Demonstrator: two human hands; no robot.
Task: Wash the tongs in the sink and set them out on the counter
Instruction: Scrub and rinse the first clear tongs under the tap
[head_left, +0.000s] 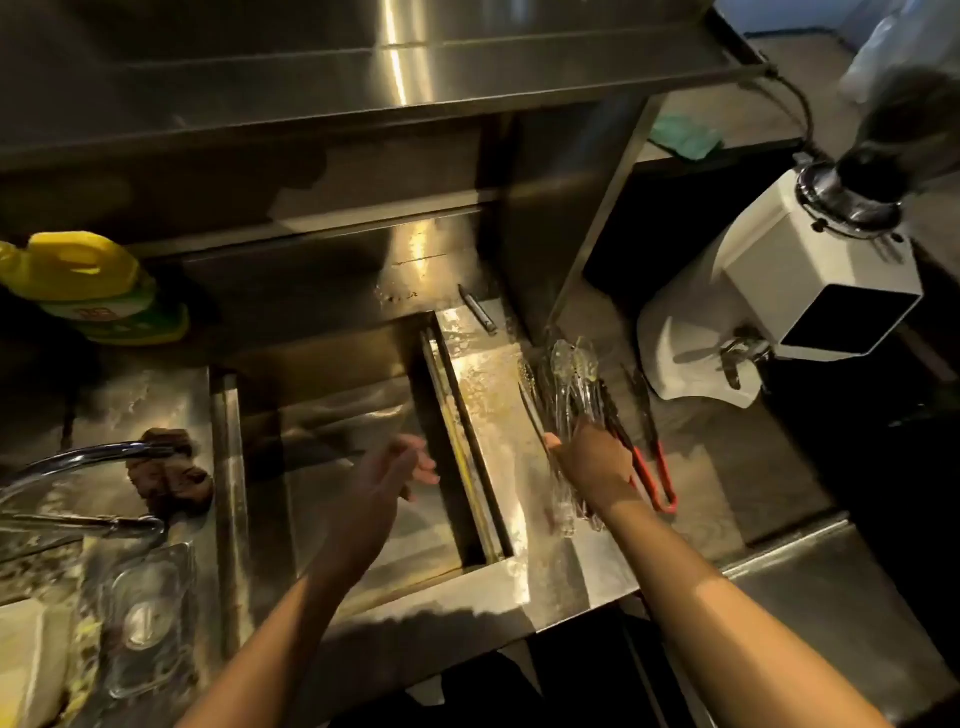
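A bunch of clear plastic tongs (566, 384) lies on the wet steel counter (488, 379) right of the sink (343, 467). My right hand (592, 462) rests on the near end of that bunch, fingers curled around it. Beside them on the right lie tongs with red handles (652, 475). My left hand (392, 475) hovers over the sink basin with its fingers apart and nothing in it.
A white grinder (769, 312) stands right of the tongs. A yellow-green soap bottle (98, 288) sits at the far left. A faucet (78, 462), a brown scrubber (171, 470) and a clear container (148, 618) lie left of the sink. A shelf (363, 67) overhangs behind.
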